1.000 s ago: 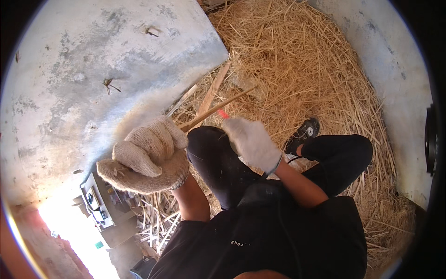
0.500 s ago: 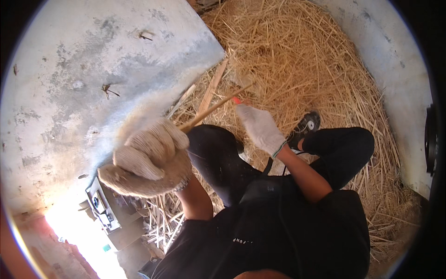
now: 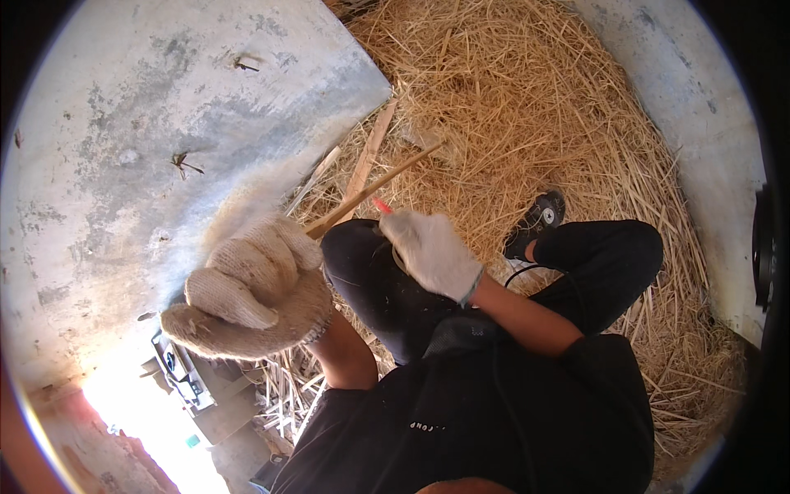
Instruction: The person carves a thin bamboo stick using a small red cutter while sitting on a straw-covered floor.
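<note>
My left hand (image 3: 255, 288), in a knitted off-white work glove, is closed around the thick end of a thin wooden stick (image 3: 374, 189). The stick slants up to the right and tapers to a point over the straw. My right hand (image 3: 432, 251), also gloved, is closed just below the stick, over my left knee. Out of its fist pokes the red end of a tool (image 3: 381, 205). Most of that tool is hidden by the glove, so its kind cannot be made out.
Loose straw (image 3: 527, 90) and cut stalks lie around my bent legs. A flat wooden strip (image 3: 370, 152) rests beside a weathered pale wall (image 3: 206, 99). Another wall (image 3: 699, 140) stands at right. Bright light enters at lower left, near a box (image 3: 183, 370) holding small items.
My right hand has drawn back, left and down along the stick, toward my left knee. My left hand has shifted slightly left and down, still gripping the stick.
</note>
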A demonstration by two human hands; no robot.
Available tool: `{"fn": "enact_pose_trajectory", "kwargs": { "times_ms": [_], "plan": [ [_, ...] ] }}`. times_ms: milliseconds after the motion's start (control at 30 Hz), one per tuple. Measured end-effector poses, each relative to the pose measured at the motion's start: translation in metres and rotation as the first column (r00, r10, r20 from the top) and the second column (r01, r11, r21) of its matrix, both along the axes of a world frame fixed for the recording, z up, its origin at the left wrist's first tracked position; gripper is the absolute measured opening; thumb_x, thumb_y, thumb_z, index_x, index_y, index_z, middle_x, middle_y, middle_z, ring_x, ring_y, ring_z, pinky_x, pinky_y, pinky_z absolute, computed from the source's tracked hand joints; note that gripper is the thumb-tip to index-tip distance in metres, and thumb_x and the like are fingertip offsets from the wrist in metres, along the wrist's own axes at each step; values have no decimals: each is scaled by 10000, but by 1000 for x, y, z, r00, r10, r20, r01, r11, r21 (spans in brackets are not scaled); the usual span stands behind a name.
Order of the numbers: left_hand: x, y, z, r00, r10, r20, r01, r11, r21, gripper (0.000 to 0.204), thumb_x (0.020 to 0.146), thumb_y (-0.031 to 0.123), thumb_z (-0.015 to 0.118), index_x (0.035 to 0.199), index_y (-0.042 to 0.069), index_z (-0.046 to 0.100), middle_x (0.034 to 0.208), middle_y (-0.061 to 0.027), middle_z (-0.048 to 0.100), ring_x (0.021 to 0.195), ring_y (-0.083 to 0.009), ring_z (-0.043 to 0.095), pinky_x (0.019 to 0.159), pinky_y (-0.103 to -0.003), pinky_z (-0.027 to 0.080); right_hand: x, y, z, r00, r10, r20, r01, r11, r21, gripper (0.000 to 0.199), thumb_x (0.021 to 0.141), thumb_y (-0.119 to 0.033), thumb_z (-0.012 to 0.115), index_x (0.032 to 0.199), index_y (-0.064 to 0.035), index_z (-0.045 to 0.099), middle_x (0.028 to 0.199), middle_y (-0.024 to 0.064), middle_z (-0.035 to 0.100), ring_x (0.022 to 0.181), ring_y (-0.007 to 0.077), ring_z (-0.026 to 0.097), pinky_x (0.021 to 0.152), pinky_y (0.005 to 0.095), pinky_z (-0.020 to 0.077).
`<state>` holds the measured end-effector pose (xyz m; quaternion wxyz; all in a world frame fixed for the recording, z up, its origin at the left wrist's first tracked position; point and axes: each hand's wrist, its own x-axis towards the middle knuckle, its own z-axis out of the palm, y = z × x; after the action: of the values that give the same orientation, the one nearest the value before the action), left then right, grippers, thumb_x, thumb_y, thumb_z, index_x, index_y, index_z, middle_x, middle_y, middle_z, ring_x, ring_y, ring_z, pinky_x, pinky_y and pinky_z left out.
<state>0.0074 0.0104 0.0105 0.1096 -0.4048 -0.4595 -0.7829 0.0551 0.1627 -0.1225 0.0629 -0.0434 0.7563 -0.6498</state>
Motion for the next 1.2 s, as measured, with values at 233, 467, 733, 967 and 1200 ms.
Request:
{"fn": "enact_pose_trajectory", "kwargs": {
  "times_ms": [233,467,733,967,1200],
  "plan": [
    [7,15,1,1000,27,-15,-26,999,31,712,1095,536,156,636,137,527,499,-21,363,453,-182,321,461,-359,375,-47,56,-146,888,-190,420,-59,857,511,567,1088,-444,333,1104,-8,695,861,267,678,837,473,663,777,532,515],
    [-10,11,7,992,-64,-109,54,995,-89,691,1100,523,169,614,171,513,487,26,348,408,-138,335,397,-296,402,-14,16,-45,992,-98,78,95,995,37,559,1056,-503,436,1141,-15,696,820,279,678,821,438,686,722,490,526],
    [-9,4,2,989,-57,-133,49,997,-62,691,1094,544,199,594,179,507,491,34,364,400,-129,353,390,-287,412,-43,30,-102,973,-167,159,104,933,344,751,1036,-646,320,938,17,659,766,286,635,800,488,620,730,527,498],
    [-8,6,7,997,-49,-64,44,996,-81,689,1095,535,195,609,170,521,486,16,377,410,-145,341,401,-308,403,14,15,50,997,67,45,-65,996,-54,552,1051,-492,497,895,22,623,643,215,583,588,378,584,587,428,470],
    [-6,3,5,1000,-4,-28,3,999,-34,692,1095,531,190,600,166,506,489,12,384,418,-145,345,456,-344,438,-6,6,-33,982,-114,151,96,988,119,583,1047,-513,494,959,42,647,715,271,631,701,435,660,601,461,485]
  ]
}}
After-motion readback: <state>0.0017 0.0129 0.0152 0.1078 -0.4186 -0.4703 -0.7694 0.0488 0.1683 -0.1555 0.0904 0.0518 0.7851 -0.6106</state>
